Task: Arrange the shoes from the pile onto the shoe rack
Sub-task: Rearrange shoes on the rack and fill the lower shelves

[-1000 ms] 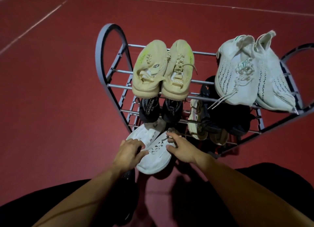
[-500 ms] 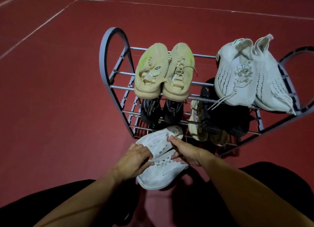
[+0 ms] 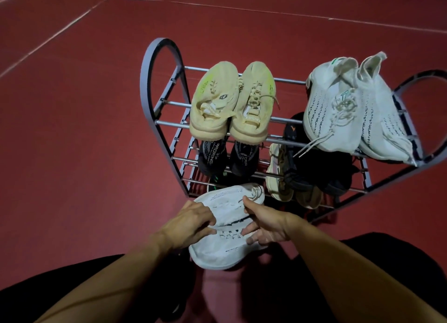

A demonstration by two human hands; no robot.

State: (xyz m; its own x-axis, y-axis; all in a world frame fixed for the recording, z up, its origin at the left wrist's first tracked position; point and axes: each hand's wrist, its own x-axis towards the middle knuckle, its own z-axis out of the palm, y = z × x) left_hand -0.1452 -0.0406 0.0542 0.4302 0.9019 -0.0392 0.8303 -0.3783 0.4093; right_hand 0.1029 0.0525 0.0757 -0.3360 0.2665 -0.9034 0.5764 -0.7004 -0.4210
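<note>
While both hands close on it from either side, a pair of white sneakers (image 3: 226, 228) sits low in front of the shoe rack (image 3: 158, 105), toes toward the bottom shelf. The left hand (image 3: 191, 223) grips the left shoe with curled fingers; the right hand (image 3: 267, 223) holds the right shoe, thumb on top and fingers beneath. On the top shelf rest beige sneakers (image 3: 232, 105) and white knit sneakers (image 3: 348, 109); black shoes (image 3: 225, 158) sit on the shelf below.
</note>
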